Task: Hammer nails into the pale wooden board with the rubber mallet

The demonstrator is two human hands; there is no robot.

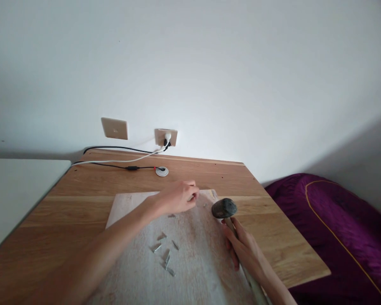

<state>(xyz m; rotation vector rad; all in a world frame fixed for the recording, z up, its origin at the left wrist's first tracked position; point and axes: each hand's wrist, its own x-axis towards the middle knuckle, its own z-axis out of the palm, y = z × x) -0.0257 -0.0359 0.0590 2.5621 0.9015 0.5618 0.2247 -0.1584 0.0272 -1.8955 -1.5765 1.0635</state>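
My right hand (246, 245) is wrapped around the handle of a mallet (224, 207), close below its dark, rounded head. The handle runs down toward the lower right. Over the far part of a whitish wooden board (197, 262), my left hand (179, 197) has its fingers curled together. A small sliver shows at those fingers, too small to name. Just right of them a tiny metal piece (205, 205) is at the board's surface; whether it is driven in or lying loose I cannot tell. Several silvery screws or nails (167, 256) lie loose nearer to me.
Under the board is a wooden table (257, 212) against a white wall. Black and white cables (127, 161) run along its back to a wall socket (166, 137) and a round cable port (161, 171). A white panel (22, 195) stands left; purple fabric (339, 228) lies right.
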